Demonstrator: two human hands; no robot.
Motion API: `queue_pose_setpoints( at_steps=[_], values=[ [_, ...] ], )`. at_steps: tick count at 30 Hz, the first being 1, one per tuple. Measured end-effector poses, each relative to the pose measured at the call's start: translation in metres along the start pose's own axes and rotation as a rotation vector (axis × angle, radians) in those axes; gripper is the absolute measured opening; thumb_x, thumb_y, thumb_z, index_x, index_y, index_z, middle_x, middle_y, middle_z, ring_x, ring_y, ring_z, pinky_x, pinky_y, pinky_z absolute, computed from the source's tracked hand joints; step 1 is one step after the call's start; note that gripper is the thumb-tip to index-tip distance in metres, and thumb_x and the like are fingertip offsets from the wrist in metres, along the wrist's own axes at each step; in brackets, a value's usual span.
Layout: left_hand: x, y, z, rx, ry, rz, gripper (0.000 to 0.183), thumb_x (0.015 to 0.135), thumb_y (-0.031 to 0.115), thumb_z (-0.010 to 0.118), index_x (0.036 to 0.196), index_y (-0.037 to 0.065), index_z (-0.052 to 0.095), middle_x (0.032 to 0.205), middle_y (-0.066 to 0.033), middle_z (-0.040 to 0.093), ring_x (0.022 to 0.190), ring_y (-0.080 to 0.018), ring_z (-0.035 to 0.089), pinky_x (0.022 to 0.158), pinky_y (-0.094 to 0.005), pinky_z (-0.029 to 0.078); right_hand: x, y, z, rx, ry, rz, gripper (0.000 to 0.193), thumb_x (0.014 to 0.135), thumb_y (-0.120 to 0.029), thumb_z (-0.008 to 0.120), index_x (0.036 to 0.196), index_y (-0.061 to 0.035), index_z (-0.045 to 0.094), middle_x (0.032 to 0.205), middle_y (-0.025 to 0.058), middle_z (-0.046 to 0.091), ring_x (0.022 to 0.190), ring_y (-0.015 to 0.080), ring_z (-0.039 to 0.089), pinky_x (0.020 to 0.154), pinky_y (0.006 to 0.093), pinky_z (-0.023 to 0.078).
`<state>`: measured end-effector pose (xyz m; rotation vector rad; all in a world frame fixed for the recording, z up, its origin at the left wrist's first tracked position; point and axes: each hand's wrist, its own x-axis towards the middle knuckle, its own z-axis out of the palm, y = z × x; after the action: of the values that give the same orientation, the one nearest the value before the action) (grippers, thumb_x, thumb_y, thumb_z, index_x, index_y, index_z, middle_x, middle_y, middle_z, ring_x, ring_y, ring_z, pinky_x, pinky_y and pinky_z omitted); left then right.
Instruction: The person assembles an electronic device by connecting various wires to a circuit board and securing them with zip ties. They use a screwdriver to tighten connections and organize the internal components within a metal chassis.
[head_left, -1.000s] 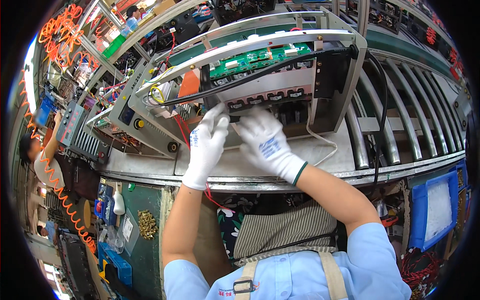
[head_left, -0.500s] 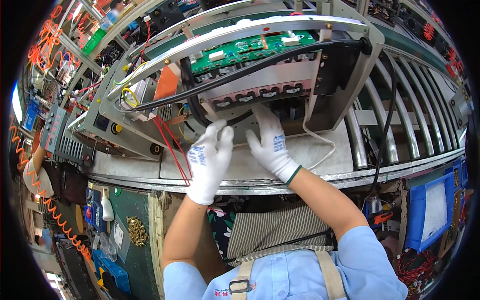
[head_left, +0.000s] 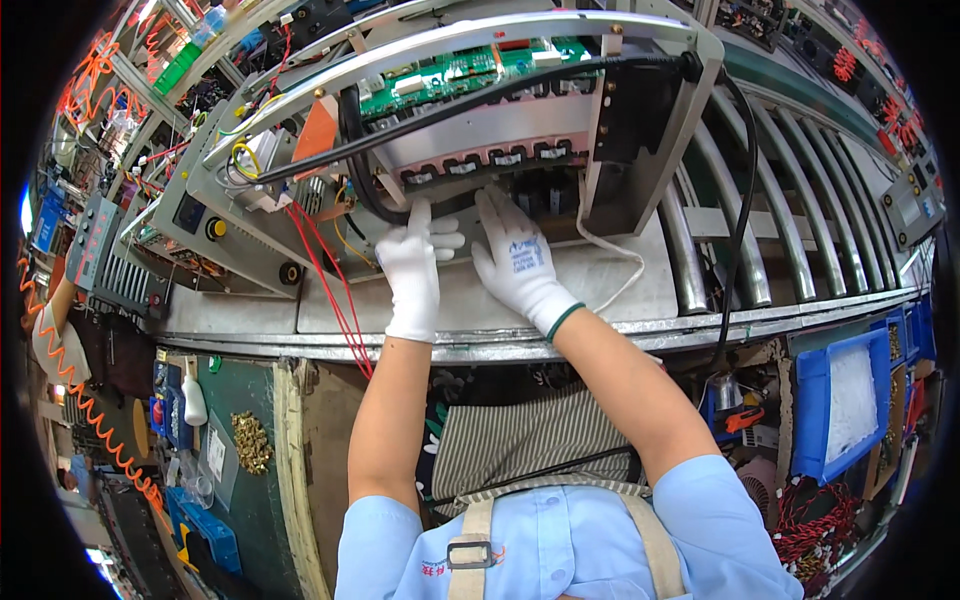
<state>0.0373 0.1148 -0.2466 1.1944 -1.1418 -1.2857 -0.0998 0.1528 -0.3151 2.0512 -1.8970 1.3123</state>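
My left hand (head_left: 415, 272), in a white glove, is at the front opening of a metal equipment frame (head_left: 655, 175). One finger points up beside the bend of a thick black cable (head_left: 362, 185); the others spread to the right, and no grip on the cable shows. My right hand (head_left: 515, 258), gloved too, reaches under a row of black terminal blocks (head_left: 508, 157). Its fingers are stretched out, its thumb apart, and the fingertips are partly lost in shadow near the cable. Above them, a green circuit board (head_left: 450, 78) spans the frame.
Red wires (head_left: 325, 275) hang from the frame's left side, and a white cord (head_left: 612, 248) lies by my right hand. Metal rollers (head_left: 735, 225) run to the right. Below are a blue bin (head_left: 808, 420) and a pile of brass fittings (head_left: 250, 443). Another person's arm (head_left: 58, 300) shows far left.
The scene has shifted slightly left and up in view. My left hand has turned, with its fingers now fanned to the right. My right hand remains at the lower opening, fingers straighter.
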Motion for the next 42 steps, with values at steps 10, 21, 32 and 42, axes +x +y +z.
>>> queue_pose_setpoints(
  at_steps=[10, 21, 32, 42],
  values=[
    [-0.032, -0.019, -0.133, 0.329, 0.141, 0.301, 0.069, 0.088, 0.014, 0.071, 0.144, -0.005, 0.034, 0.126, -0.0144, 0.056, 0.115, -0.023, 0.055, 0.101, -0.0353, 0.043, -0.013, -0.024, -0.013, 0.028, -0.224, 0.096, 0.073, 0.089, -0.04, 0.057, 0.147, -0.0008, 0.035, 0.155, 0.0231, 0.03, 0.144, 0.0361, 0.029, 0.117, 0.0444, 0.025],
    [-0.114, -0.008, -0.059, -0.002, -0.095, 0.399, 0.049, 0.094, 0.021, 0.062, 0.133, -0.003, 0.045, 0.117, -0.0173, 0.062, 0.107, -0.0279, 0.061, 0.089, -0.0373, 0.048, -0.139, -0.091, -0.119, 1.185, -0.696, 0.724, 0.025, 0.104, -0.025, 0.048, 0.1, -0.0034, 0.06, 0.065, -0.0036, 0.052, 0.052, 0.0029, 0.044, 0.049, 0.0177, 0.034],
    [-0.126, 0.042, -0.001, 1.179, -1.043, 0.842, 0.003, 0.084, 0.012, 0.06, 0.086, 0.01, 0.061, 0.073, -0.0082, 0.064, 0.069, -0.0292, 0.065, 0.063, -0.0409, 0.048, -0.091, -0.031, -0.202, 0.369, -0.702, 0.319, 0.018, 0.095, -0.019, 0.058, 0.091, -0.0016, 0.061, 0.072, 0.0128, 0.056, 0.065, 0.0243, 0.057, 0.061, 0.0361, 0.043],
    [-0.011, 0.013, 0.05, 1.07, -0.557, 0.776, 0.022, 0.092, 0.015, 0.052, 0.109, 0.006, 0.061, 0.085, -0.0166, 0.066, 0.084, -0.0359, 0.066, 0.074, -0.0454, 0.052, -0.049, 0.02, -0.16, 0.447, -0.101, 0.259, 0.032, 0.094, -0.012, 0.058, 0.123, 0.0011, 0.06, 0.111, 0.012, 0.065, 0.091, 0.0215, 0.062, 0.084, 0.0331, 0.05]
  ],
)
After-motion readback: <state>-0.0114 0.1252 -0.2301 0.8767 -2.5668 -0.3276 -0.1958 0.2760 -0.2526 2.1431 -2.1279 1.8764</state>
